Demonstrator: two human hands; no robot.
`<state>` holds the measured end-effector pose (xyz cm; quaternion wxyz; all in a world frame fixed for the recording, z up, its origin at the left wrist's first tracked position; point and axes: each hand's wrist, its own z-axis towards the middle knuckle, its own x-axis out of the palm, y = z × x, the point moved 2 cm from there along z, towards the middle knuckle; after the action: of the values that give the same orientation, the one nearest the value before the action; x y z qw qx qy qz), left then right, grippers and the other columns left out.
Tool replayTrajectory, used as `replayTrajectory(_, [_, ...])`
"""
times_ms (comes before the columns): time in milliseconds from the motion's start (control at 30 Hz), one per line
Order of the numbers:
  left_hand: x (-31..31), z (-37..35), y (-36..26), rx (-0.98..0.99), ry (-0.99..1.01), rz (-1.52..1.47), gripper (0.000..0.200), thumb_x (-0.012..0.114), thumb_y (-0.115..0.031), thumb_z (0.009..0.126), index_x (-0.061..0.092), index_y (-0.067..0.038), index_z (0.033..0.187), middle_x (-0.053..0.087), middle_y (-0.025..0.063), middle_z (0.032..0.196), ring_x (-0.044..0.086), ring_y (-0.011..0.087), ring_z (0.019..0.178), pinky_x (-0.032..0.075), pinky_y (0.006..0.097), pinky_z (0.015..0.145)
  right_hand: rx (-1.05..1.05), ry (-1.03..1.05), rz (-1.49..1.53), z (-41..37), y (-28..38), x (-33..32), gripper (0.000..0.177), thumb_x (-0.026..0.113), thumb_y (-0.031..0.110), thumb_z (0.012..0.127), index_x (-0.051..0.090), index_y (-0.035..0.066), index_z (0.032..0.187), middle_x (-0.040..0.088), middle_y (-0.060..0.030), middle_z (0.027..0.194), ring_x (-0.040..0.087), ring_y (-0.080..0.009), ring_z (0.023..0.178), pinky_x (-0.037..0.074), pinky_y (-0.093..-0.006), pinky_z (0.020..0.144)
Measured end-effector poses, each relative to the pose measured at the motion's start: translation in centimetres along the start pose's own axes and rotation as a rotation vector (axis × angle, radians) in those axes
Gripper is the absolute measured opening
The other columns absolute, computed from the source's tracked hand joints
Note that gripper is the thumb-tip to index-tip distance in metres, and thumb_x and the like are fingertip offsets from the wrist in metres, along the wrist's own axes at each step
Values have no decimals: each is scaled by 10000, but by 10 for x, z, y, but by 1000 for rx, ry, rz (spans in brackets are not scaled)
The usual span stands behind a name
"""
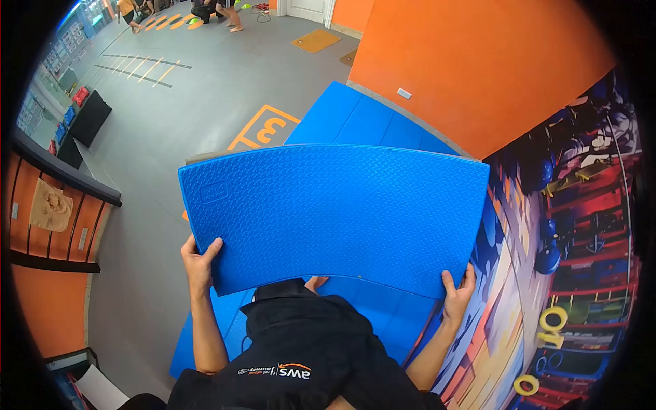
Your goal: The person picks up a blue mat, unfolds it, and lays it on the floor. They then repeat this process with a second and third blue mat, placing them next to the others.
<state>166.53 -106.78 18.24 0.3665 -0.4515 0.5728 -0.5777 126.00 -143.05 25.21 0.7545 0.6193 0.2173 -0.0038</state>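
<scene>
A wide blue textured board [335,212] is held up in front of my body, its top and bottom edges looking curved. My left hand [199,263] grips its lower left edge, with the thumb on the front face. At the lower right corner my right hand [458,292] holds the board, its thumb also in front. The fingers behind the board are partly hidden. Below and behind it lies a larger blue folding mat [372,119] on the grey floor. A bare foot [316,283] shows just under the board's lower edge.
An orange wall [471,68] rises behind the mat, and a colourful printed wall [526,266] runs along the right. Several people stand far off at the top left, near orange floor spots [179,22]. A black bench [90,117] and a wall rack [58,263] are at the left.
</scene>
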Motion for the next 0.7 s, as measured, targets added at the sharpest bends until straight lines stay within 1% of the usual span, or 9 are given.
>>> replayTrajectory(167, [52, 38, 0, 1, -18, 3, 321, 786, -48, 825, 688, 35, 1119, 724, 94, 1020, 666, 157, 897, 524, 317, 860, -7, 2, 85, 72, -9, 1, 419, 797, 110, 850, 588, -22, 1188, 651, -86, 1101, 596, -172, 1015, 448, -313, 948])
replayTrajectory(267, [74, 72, 4, -1, -20, 16, 316, 784, -33, 823, 688, 36, 1116, 725, 97, 1021, 670, 159, 904, 525, 319, 863, -22, 39, 33, 118, -7, 11, 399, 788, 105, 855, 588, -20, 1177, 655, -80, 1087, 597, -164, 999, 451, -310, 937])
replayTrajectory(367, [96, 109, 12, 4, -50, 2, 313, 779, -19, 821, 687, 37, 1116, 725, 101, 1022, 673, 161, 902, 528, 319, 858, 15, 84, 35, 167, -11, 25, 454, 782, 104, 855, 562, -19, 1233, 642, -90, 1121, 589, -177, 1039, 439, -320, 966])
replayTrajectory(467, [123, 152, 18, -13, -74, 2, 315, 776, -17, 823, 684, 41, 1119, 725, 106, 1023, 675, 164, 894, 532, 320, 849, -35, 193, -64, 217, -5, 45, 522, 769, 125, 864, 522, -22, 1300, 608, -111, 1196, 560, -201, 1111, 412, -336, 1012])
replayTrajectory(567, [155, 199, 19, 35, -113, 40, 317, 772, -15, 824, 681, 44, 1122, 725, 107, 1018, 675, 161, 881, 534, 312, 835, -36, 258, -120, 260, 1, 58, 573, 753, 155, 877, 486, -26, 1350, 569, -130, 1259, 527, -223, 1168, 382, -351, 1050])
replayTrajectory(600, [166, 215, 18, 34, -93, 38, 320, 774, -22, 827, 679, 45, 1125, 724, 104, 1013, 674, 155, 869, 536, 299, 814, -44, 226, -185, 272, 13, 65, 571, 744, 178, 887, 485, -28, 1352, 562, -135, 1263, 522, -227, 1167, 376, -355, 1052])
replayTrajectory(700, [200, 259, 14, 6, -48, -5, 322, 774, -30, 833, 678, 44, 1131, 722, 103, 1011, 673, 152, 865, 535, 288, 801, -49, 180, -216, 317, 16, 78, 576, 742, 183, 890, 479, -25, 1359, 564, -134, 1255, 523, -227, 1160, 374, -355, 1049])
